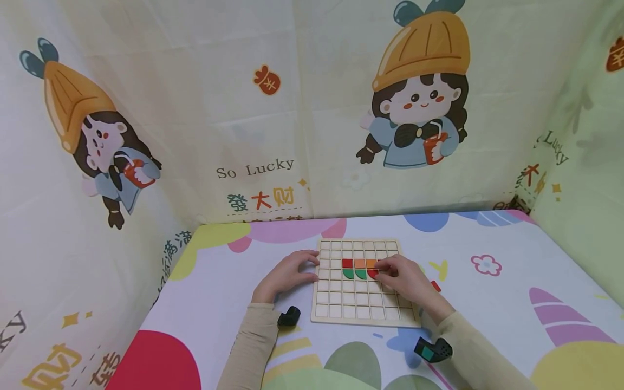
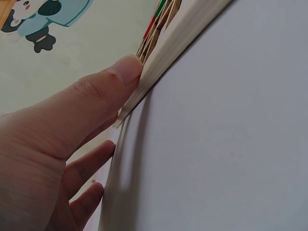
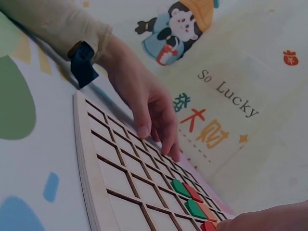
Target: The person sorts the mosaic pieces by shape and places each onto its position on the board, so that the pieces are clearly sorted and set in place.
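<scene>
A wooden grid board [image 1: 341, 312] lies on the table between the hands. Set in its cells are a red square [image 1: 347, 263], two orange squares [image 1: 359, 264] and, one row nearer, two green rounded-corner pieces [image 1: 348, 273]. Beside the green ones sits a red rounded-corner piece [image 1: 371, 274], which the right hand [image 1: 407, 279] pinches at the fingertips; part of it is covered. The left hand [image 1: 290, 274] touches the board's left edge. In the left wrist view its thumb [image 2: 127, 71] rests against the rim, and the other fingers lie loosely spread.
Another red piece [image 1: 435, 285] lies on the table right of the board, partly hidden by the right wrist. Black devices [image 1: 290, 316] are strapped at both wrists. A printed cloth [image 1: 331, 108] hangs behind and beside the patterned table.
</scene>
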Demonstrator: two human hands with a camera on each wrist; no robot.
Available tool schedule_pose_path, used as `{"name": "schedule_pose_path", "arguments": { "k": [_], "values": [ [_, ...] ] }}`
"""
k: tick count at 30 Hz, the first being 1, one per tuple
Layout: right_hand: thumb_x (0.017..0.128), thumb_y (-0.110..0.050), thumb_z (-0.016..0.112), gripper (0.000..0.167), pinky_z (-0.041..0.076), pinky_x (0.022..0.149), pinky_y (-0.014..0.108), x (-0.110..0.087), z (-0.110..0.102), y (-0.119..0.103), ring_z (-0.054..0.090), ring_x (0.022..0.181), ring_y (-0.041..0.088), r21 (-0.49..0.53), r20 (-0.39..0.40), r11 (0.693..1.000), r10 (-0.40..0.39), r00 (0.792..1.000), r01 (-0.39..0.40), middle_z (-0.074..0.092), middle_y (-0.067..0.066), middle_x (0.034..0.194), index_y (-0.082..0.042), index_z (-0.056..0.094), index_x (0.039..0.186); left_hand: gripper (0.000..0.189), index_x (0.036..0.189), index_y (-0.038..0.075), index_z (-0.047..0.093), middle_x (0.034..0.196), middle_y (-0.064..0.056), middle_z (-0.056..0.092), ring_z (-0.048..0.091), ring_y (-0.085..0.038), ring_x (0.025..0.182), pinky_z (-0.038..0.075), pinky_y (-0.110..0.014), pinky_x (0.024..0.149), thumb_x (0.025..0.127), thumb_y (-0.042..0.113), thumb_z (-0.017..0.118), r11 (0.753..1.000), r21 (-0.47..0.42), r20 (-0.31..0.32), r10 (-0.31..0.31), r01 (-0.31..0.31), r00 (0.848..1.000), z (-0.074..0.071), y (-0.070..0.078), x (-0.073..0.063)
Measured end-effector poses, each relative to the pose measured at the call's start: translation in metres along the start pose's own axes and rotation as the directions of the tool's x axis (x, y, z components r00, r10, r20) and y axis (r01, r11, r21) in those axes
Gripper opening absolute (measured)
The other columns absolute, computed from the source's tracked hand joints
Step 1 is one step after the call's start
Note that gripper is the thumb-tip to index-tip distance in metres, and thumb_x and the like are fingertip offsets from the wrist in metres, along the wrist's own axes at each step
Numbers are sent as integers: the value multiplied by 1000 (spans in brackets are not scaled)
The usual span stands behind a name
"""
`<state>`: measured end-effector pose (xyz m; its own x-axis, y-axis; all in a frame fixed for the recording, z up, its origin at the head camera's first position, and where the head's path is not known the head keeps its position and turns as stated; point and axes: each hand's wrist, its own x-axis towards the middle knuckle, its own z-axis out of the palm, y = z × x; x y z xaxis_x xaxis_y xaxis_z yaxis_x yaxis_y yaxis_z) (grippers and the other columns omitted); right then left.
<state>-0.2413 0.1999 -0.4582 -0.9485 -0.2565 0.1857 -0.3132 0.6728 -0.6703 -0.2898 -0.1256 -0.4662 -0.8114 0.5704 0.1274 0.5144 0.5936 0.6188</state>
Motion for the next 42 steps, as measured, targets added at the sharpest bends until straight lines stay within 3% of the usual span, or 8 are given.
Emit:
{"name": "schedule_pose_path", "arguments": {
  "k": [5, 10, 18, 22, 28, 34, 38, 42],
  "values": [
    [88, -19, 73, 26, 52, 76, 34, -6, -10, 2, 59, 86, 16, 7, -6, 997, 71, 997, -71, 66, 4, 106, -8, 70, 112, 31, 112, 10, 66, 141, -3, 54, 43, -22, 135, 33, -40, 114, 85, 24, 77, 1000, 7, 2, -11, 11, 1000, 1, 0, 1],
    [89, -20, 72, 30, 53, 75, 34, -18, -26, 11, 60, 87, 18, -18, -33, 995, 93, 995, -93, 66, 7, 106, -5, 68, 115, 30, 111, 11, 66, 141, -4, 54, 43, -22, 135, 33, -39, 114, 85, 23, 77, 1000, 25, 1, -6, 6, 1000, 2, -1, 1],
    [89, -22, 72, 37, 54, 65, 27, -42, -55, 31, 61, 86, 21, -44, -80, 985, 164, 983, -168, 65, 11, 106, -3, 64, 120, 30, 112, 12, 66, 141, -2, 54, 43, -22, 135, 32, -39, 114, 86, 23, 76, 1000, 30, -1, -8, 8, 1000, 0, -2, 0],
    [88, -25, 73, 44, 55, 72, 33, -52, -64, 42, 63, 91, 25, -71, -84, 978, 192, 978, -198, 64, 14, 111, -1, 62, 124, 30, 112, 12, 66, 142, -3, 54, 42, -22, 136, 31, -39, 114, 86, 24, 76, 1000, 18, -4, -12, 12, 1000, -1, -1, 0],
    [82, -28, 79, 49, 51, 70, 34, -59, -68, 50, 59, 85, 22, -127, -37, 980, 148, 988, -152, 64, 11, 102, 3, 65, 118, 31, 111, 12, 66, 141, -3, 54, 42, -22, 136, 31, -39, 115, 85, 24, 77, 1000, 7, 8, -15, 15, 1000, 0, -1, 1],
    [80, -15, 80, 37, 50, 66, 31, -58, -66, 49, 55, 80, 17, -160, 14, 983, 91, 996, -88, 61, 5, 95, 0, 69, 111, 30, 110, 12, 66, 141, -1, 54, 43, -22, 136, 32, -39, 114, 85, 25, 77, 1000, 12, -1, -11, 11, 1000, 1, -2, 1],
    [82, -14, 78, 26, 49, 66, 27, -55, -63, 51, 53, 79, 15, -161, 2, 983, 89, 996, -87, 61, 0, 91, -5, 72, 105, 30, 110, 12, 66, 140, -1, 55, 43, -21, 135, 32, -38, 114, 85, 24, 77, 1000, 14, -4, -4, 4, 1000, 2, -3, 2],
    [81, -15, 79, 19, 49, 69, 31, -51, -60, 55, 53, 80, 14, -180, -57, 982, 50, 997, -59, 60, -3, 86, -9, 73, 98, 30, 109, 12, 66, 140, -2, 55, 43, -22, 135, 33, -40, 114, 85, 23, 77, 1000, 9, -6, -3, 3, 1000, 2, -3, 2]
  ]
}}
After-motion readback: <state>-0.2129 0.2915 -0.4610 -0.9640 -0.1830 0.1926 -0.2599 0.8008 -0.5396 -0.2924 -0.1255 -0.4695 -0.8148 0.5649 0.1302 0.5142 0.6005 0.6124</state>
